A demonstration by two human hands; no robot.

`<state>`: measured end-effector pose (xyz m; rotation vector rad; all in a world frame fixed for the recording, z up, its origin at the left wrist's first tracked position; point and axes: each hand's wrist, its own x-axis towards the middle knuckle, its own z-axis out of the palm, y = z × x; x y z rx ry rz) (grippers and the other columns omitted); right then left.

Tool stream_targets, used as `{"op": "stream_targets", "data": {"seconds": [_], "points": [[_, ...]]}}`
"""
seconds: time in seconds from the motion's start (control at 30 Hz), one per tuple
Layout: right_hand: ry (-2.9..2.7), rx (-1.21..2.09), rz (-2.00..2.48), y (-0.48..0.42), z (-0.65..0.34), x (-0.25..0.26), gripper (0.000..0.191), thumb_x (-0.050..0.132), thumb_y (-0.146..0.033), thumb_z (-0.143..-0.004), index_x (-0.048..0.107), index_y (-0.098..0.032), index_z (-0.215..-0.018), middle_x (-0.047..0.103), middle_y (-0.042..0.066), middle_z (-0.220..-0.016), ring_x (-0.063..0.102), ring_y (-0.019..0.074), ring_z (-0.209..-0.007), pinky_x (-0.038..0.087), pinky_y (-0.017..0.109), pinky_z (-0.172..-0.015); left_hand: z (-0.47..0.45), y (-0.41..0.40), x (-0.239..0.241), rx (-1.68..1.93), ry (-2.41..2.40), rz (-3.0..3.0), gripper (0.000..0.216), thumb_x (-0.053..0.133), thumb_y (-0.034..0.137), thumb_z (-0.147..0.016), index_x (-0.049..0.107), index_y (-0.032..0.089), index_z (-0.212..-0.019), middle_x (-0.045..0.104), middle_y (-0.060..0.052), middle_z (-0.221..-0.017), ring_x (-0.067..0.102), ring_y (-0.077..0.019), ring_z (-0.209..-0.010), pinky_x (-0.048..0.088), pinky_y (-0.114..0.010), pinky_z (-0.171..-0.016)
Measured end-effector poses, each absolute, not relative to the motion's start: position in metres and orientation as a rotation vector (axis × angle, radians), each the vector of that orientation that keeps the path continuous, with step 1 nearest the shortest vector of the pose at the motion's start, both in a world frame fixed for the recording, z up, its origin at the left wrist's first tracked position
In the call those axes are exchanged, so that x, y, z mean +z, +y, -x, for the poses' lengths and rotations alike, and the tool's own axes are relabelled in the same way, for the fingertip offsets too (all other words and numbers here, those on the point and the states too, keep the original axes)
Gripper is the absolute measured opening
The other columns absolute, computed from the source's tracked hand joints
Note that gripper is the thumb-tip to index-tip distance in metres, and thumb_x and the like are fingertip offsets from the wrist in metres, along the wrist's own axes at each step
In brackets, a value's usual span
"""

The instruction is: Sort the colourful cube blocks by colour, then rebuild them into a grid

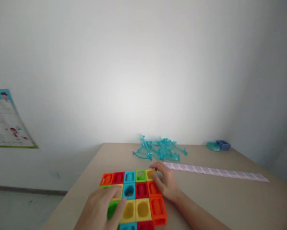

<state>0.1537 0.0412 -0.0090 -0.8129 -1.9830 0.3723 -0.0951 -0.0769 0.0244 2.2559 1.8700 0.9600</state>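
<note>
A flat panel of joined hollow plastic blocks (141,189) in red, orange, yellow, green and blue lies at the table's near side. Over its left part is my left hand (101,203), slightly blurred, with thumb and forefinger apart above a green block (111,209). Whether it touches the blocks I cannot tell. My right hand (166,181) grips the far right corner, its thumb by a yellow block (149,174) and its fingers curled over the far edge. The left hand hides some blocks, and the panel's near end runs out of view.
Clear teal curved track pieces (161,149) lie heaped at the table's back. A long lilac strip (215,172) with pale cross bands stretches rightward. A teal piece (213,146) and a blue tray-like container (223,145) sit in the far right corner. A poster (8,123) hangs at left.
</note>
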Motion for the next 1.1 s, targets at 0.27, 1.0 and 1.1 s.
{"op": "stream_targets", "data": {"seconds": [0.27, 1.0, 1.1], "points": [[-2.022, 0.660, 1.058, 0.039, -0.166, -0.013, 0.028, 0.053, -0.030, -0.087, 0.062, -0.019, -0.111, 0.066, 0.007, -0.101, 0.060, 0.0211, -0.089, 0.046, 0.033, -0.080, 0.128, 0.052, 0.031, 0.810, 1.199, -1.549, 0.031, 0.068, 0.041, -0.075, 0.072, 0.011, -0.083, 0.070, -0.006, -0.072, 0.061, -0.0177, -0.063, 0.044, -0.026, -0.060], [-2.501, 0.568, 0.776, 0.021, -0.181, 0.047, 0.039, 0.063, -0.018, -0.078, 0.064, -0.024, -0.116, 0.064, 0.007, -0.112, 0.059, 0.0227, -0.103, 0.046, 0.033, -0.091, 0.093, 0.050, -0.008, 1.024, 0.976, -1.395, 0.029, 0.069, 0.038, -0.077, 0.071, 0.013, -0.091, 0.071, -0.008, -0.088, 0.061, -0.0161, -0.074, 0.045, -0.026, -0.067], [-2.529, 0.614, 0.922, 0.022, -0.179, 0.044, 0.031, 0.067, -0.030, -0.081, 0.067, -0.025, -0.112, 0.067, 0.006, -0.102, 0.061, 0.0221, -0.094, 0.047, 0.033, -0.085, 0.105, 0.052, -0.005, 1.000, 0.923, -1.433, 0.031, 0.067, 0.038, -0.078, 0.070, 0.013, -0.096, 0.070, -0.007, -0.085, 0.061, -0.0168, -0.075, 0.045, -0.026, -0.068]]}}
